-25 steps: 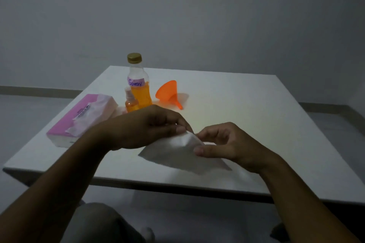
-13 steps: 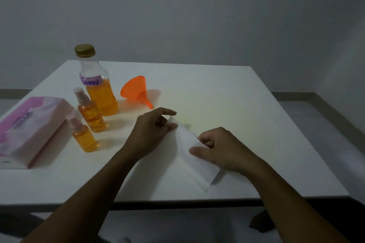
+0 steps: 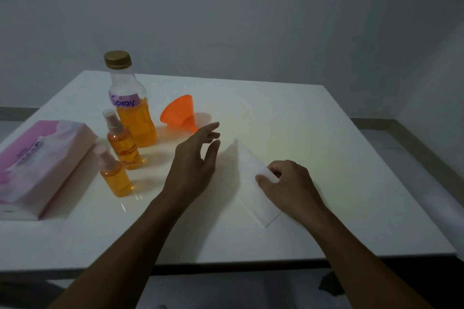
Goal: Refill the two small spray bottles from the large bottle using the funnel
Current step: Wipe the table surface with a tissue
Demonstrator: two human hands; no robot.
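Head view: white table [image 3: 288,113]. Pink tissue box [image 3: 37,165] at left edge; folded white tissue [image 3: 247,170] lies flat between the hands. Left hand [image 3: 194,165] open, fingers spread, holding nothing, just short of the orange plastic funnel [image 3: 179,113], which lies on its side. Right hand [image 3: 288,185] pinches the tissue. Large bottle [image 3: 131,105], gold cap, "Spray" label, about half full of orange liquid. Near spray bottle [image 3: 114,173] and far spray bottle [image 3: 121,143] capped, mostly full of orange, beside the box.
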